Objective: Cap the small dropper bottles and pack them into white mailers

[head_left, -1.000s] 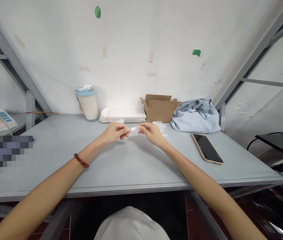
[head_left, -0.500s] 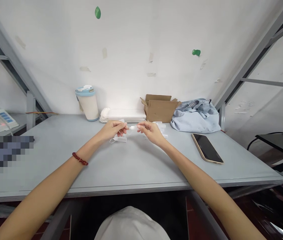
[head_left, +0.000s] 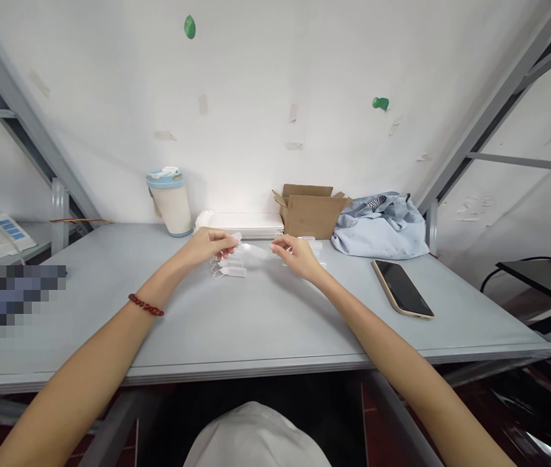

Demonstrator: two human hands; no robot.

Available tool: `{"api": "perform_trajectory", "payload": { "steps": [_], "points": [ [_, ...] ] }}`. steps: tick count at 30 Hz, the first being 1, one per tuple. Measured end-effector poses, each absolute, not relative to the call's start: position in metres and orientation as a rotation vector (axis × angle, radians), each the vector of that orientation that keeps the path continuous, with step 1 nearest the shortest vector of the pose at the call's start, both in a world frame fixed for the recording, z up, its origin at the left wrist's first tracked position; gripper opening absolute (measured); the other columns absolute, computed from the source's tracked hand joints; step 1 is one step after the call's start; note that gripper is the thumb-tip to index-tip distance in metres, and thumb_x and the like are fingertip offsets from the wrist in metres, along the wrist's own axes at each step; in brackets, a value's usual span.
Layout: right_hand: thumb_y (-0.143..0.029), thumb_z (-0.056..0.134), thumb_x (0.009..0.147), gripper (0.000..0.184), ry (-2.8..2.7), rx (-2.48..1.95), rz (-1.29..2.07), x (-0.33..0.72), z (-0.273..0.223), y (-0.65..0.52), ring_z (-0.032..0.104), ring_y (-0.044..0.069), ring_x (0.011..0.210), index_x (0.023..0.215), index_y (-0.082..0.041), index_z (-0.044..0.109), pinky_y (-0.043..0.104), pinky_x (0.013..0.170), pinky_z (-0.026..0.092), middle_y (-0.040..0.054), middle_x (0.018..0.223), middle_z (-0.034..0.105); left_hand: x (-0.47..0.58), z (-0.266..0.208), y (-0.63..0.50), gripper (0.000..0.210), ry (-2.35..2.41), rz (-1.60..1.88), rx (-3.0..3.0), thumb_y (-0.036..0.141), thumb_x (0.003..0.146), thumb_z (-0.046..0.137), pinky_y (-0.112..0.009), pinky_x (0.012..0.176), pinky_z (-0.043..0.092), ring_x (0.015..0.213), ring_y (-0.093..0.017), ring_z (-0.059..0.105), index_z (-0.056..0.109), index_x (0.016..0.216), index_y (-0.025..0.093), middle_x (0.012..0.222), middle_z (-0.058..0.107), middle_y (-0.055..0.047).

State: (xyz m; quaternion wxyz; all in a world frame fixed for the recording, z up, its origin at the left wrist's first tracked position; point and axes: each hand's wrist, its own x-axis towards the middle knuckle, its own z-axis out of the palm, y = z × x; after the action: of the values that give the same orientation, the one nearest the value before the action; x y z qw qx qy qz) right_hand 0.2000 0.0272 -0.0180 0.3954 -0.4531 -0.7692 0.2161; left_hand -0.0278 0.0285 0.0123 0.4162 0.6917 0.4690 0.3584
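Note:
Between my hands hangs a small translucent white tag [head_left: 256, 251], blurred by motion. My left hand [head_left: 209, 248], with a red bead bracelet [head_left: 146, 305] at its wrist, pinches the tag's left end. The thumb and forefinger of my right hand [head_left: 297, 254] are closed at its right end; whether they grip firmly is hard to see. Just below my left hand, several similar white tags with thin loops [head_left: 233, 272] lie in a row on the table. More clear pieces [head_left: 315, 244] lie behind my right hand, partly hidden by it.
Along the wall stand a cream cup with a blue lid [head_left: 172, 204], a stack of white flat pieces [head_left: 246, 224], an open cardboard box [head_left: 314, 214] and a light blue cloth [head_left: 379, 230]. A phone [head_left: 404, 288] lies at right on the grey table [head_left: 256, 331].
My left hand has moved left, away from my right hand, and the gap between them is wider. More of the tag and of the looped tags on the table shows.

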Motion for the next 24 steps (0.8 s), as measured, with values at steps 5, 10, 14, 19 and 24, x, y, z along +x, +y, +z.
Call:
{"api": "perform_trajectory", "payload": {
  "steps": [5, 10, 14, 19, 24],
  "points": [
    [-0.021, 0.053, 0.087, 0.014, -2.096, -1.334, 0.227, 0.211, -0.022, 0.038, 0.058, 0.014, 0.075, 0.092, -0.014, 0.064, 0.025, 0.071, 0.039, 0.0071, 0.089, 0.069, -0.053, 0.022, 0.036, 0.025, 1.302, 0.909, 1.691, 0.039, 0.066, 0.068, -0.025, 0.058, 0.042, 0.060, -0.012, 0.051, 0.063, 0.058, 0.016, 0.065, 0.060, -0.002],
    [-0.016, 0.053, 0.086, 0.012, -2.232, -1.495, 0.083, 0.215, -0.014, 0.036, 0.059, 0.016, 0.083, 0.090, -0.014, 0.064, 0.025, 0.073, 0.034, 0.0078, 0.094, 0.069, -0.069, 0.024, 0.042, 0.022, 1.406, 0.856, 1.671, 0.037, 0.064, 0.069, -0.025, 0.059, 0.043, 0.063, -0.013, 0.053, 0.064, 0.057, 0.017, 0.066, 0.060, -0.003],
    [-0.014, 0.052, 0.084, 0.015, -2.308, -1.613, 0.040, 0.216, -0.006, 0.032, 0.059, 0.017, 0.085, 0.090, -0.015, 0.066, 0.025, 0.069, 0.031, 0.0077, 0.093, 0.070, -0.070, 0.017, 0.047, 0.019, 1.506, 0.730, 1.723, 0.037, 0.062, 0.067, -0.025, 0.058, 0.043, 0.066, -0.015, 0.055, 0.066, 0.058, 0.019, 0.067, 0.062, -0.003],
    [-0.004, 0.045, 0.079, 0.024, -2.385, -1.753, -0.079, 0.220, 0.003, 0.028, 0.058, 0.017, 0.084, 0.083, -0.016, 0.066, 0.026, 0.067, 0.026, 0.0086, 0.090, 0.070, -0.071, 0.006, 0.053, 0.019, 1.576, 0.513, 1.810, 0.037, 0.059, 0.066, -0.028, 0.057, 0.044, 0.065, -0.018, 0.059, 0.066, 0.055, 0.018, 0.067, 0.065, -0.005],
    [-0.004, 0.044, 0.079, 0.024, -2.427, -1.845, -0.085, 0.227, 0.010, 0.025, 0.058, 0.016, 0.076, 0.077, -0.017, 0.065, 0.026, 0.066, 0.027, 0.0075, 0.081, 0.069, -0.069, 0.006, 0.052, 0.021, 1.608, 0.454, 1.830, 0.038, 0.058, 0.067, -0.029, 0.057, 0.045, 0.062, -0.019, 0.059, 0.064, 0.052, 0.018, 0.066, 0.066, -0.006]
  ]
}}
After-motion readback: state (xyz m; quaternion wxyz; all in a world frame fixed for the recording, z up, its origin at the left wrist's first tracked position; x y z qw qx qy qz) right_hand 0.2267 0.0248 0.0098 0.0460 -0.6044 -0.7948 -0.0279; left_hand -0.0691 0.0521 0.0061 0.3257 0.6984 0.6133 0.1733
